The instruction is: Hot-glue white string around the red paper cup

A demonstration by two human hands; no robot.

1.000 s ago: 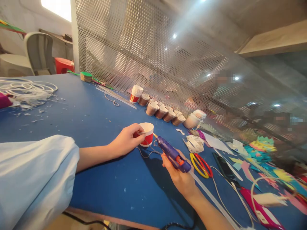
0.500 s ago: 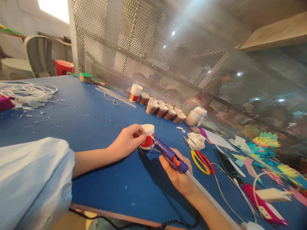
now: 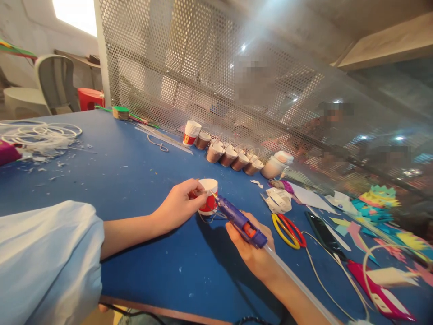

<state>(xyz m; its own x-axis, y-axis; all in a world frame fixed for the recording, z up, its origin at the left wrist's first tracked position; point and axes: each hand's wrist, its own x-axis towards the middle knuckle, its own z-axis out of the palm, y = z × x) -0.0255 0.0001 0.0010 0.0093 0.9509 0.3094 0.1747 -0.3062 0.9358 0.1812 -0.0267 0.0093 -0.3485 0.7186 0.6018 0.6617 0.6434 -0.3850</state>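
A white and red paper cup [image 3: 210, 205] stands on the blue table in front of me. My left hand [image 3: 187, 198] is at the cup's left side, thumb and fingers pinched on a thin cord. A loose loop of that cord [image 3: 212, 218] hangs by the cup's base. My right hand [image 3: 252, 243] is wrapped round a blue glue gun [image 3: 237, 217], with a long clear glue stick [image 3: 287, 271] running out of its back. The gun's nozzle points up and left, close to the cup's rim and my left fingertips; whether it touches is too small to tell.
Behind the cup are several cord-wrapped cups [image 3: 229, 156], a cup stack [image 3: 191, 132] and a jar [image 3: 275, 164]. Scissors [image 3: 287, 231], a phone [image 3: 324, 234], a pink power strip [image 3: 382, 293] and paper cutouts lie right. White cord [image 3: 43, 134] lies left; perforated metal [image 3: 189, 58] rises behind.
The view has shifted slightly, so things sit a little lower and further right. Both hands keep nearly the same pose at the cup.
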